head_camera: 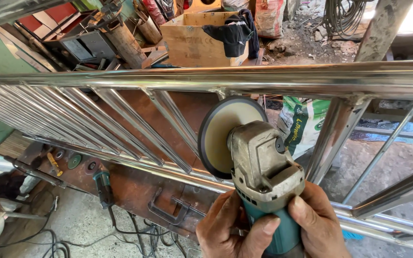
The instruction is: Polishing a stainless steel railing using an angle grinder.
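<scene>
Both my hands grip a teal angle grinder [264, 177] with a worn grey metal head. My left hand [230, 229] wraps the body from the left, my right hand [319, 224] from the right. Its round pale polishing disc [225, 134] faces left and reaches up to just under the top rail [264, 79] of a shiny stainless steel railing, close to a weld joint [222, 93]. Slanted steel bars [120, 124] run down from that rail to a lower rail [158, 169].
Below the railing lies a rusty steel table [139, 186] with a second grinder [103, 188], a clamp [168, 210], discs and cables. Behind stand a wooden crate [192, 40] with dark cloth, sacks [299, 126], a coil of wire [342, 16] and scrap.
</scene>
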